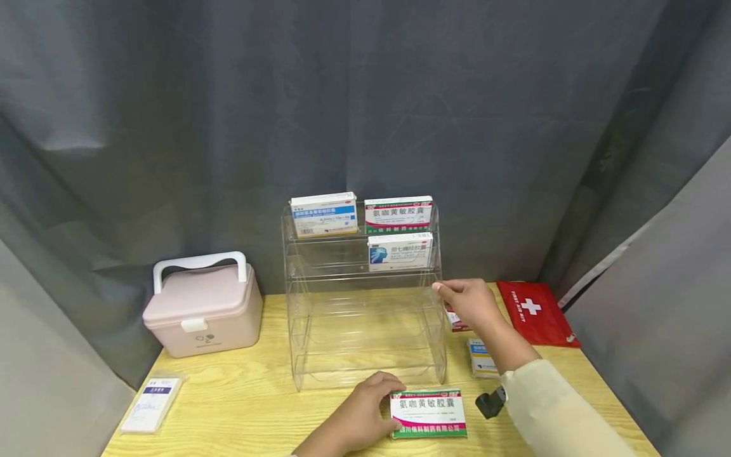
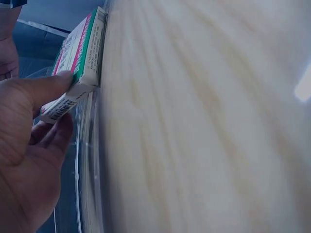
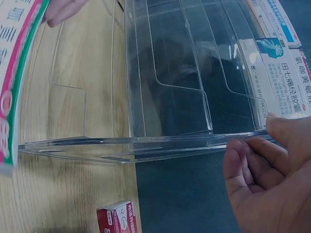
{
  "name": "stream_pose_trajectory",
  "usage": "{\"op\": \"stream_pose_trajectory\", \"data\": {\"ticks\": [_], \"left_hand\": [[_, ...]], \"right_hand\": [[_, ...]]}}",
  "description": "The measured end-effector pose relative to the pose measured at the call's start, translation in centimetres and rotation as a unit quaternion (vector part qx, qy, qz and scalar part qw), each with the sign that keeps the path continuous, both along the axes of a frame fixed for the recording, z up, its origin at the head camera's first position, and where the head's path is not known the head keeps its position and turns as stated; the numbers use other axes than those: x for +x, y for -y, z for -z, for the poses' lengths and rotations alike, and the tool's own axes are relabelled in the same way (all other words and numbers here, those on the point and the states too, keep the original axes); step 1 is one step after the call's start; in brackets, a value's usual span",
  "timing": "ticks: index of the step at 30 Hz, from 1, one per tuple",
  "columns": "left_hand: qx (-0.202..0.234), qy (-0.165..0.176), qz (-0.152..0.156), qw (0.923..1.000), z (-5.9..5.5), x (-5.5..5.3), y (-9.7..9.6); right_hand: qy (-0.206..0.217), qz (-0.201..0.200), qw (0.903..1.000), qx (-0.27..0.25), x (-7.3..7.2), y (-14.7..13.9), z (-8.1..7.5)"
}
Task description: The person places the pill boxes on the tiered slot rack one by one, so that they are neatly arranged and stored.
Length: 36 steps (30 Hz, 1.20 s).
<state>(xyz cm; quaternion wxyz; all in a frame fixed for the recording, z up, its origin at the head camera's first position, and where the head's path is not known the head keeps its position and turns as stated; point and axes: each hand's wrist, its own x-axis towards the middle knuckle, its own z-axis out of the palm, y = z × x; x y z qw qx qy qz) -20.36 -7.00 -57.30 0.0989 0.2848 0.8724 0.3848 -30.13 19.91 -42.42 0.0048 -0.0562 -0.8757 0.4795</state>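
My left hand (image 1: 365,412) pinches the left end of a white medicine box (image 1: 428,412) with green and pink stripes, low in front of the rack. In the left wrist view the thumb lies on the printed face of the box (image 2: 80,53), with fingers beneath. My right hand (image 1: 471,301) grips the right side panel of a clear tiered display rack (image 1: 365,308). Seen from the right wrist, the thumb and curled fingers (image 3: 238,170) meet at the panel's edge. On the rack's upper tiers stand a blue-and-white box (image 1: 324,216), a green-and-pink box (image 1: 398,214) and a white box (image 1: 400,252).
A pink case with a white handle (image 1: 202,308) stands at the left, behind a flat white packet (image 1: 151,405). Right of the rack are a red box (image 3: 118,217), a blue-and-white box (image 1: 482,358) and a red first aid pouch (image 1: 533,314). Grey curtains hang behind.
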Motion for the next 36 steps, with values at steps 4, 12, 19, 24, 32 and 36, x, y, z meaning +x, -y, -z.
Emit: {"op": "stream_pose_trajectory", "data": {"ticks": [4, 12, 19, 24, 32, 36], "left_hand": [[0.035, 0.022, -0.013, 0.9991, -0.4, 0.3, 1.2], [0.100, 0.033, -0.050, 0.9931, -1.5, 0.4, 3.9], [0.101, 0.002, -0.075, 0.9920, -2.9, 0.5, 6.4], [0.139, -0.016, -0.127, 0.9820, -6.2, 0.3, 7.8], [0.235, -0.153, -0.207, 0.9373, -14.3, -2.3, 11.0], [0.259, -0.214, -0.212, 0.9176, -18.3, -4.8, 12.3]], "right_hand": [[0.002, -0.001, 1.0000, -0.003, 0.1, -0.1, 0.0], [0.002, -0.001, 1.0000, 0.005, -0.1, -0.2, 0.1], [0.009, -0.002, 0.9999, 0.006, 0.0, -0.2, 0.0], [0.012, 0.001, 0.9999, 0.005, -0.3, -0.2, 0.3], [0.010, -0.005, 0.9999, 0.013, -0.3, -0.2, 0.1], [0.012, -0.006, 0.9999, 0.008, -0.3, -0.1, 0.1]]}}
